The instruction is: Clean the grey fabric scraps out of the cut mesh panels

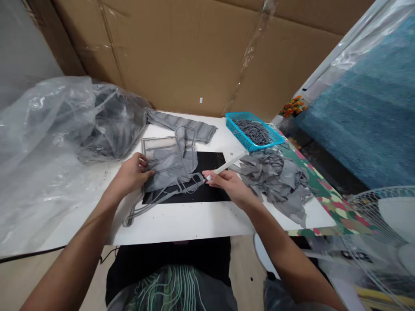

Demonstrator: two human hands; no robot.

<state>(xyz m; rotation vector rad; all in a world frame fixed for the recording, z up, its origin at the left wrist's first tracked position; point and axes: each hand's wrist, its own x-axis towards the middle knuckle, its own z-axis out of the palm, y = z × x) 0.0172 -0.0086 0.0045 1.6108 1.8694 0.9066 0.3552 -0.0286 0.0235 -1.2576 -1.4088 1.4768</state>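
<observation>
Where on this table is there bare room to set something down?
The white tabletop has a mostly bare strip between the black rectangular mat and its front edge; a smaller patch lies beside the blue plastic basket, behind the mat. Crowded: the mat's left, under sheer grey fabric; far left, clear plastic bag; right, loose grey scraps.

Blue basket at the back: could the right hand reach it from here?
Probably yes: the blue basket sits beyond the right hand and its top looks uncovered, though the pale stick-like tool it holds might need putting down first.
</observation>
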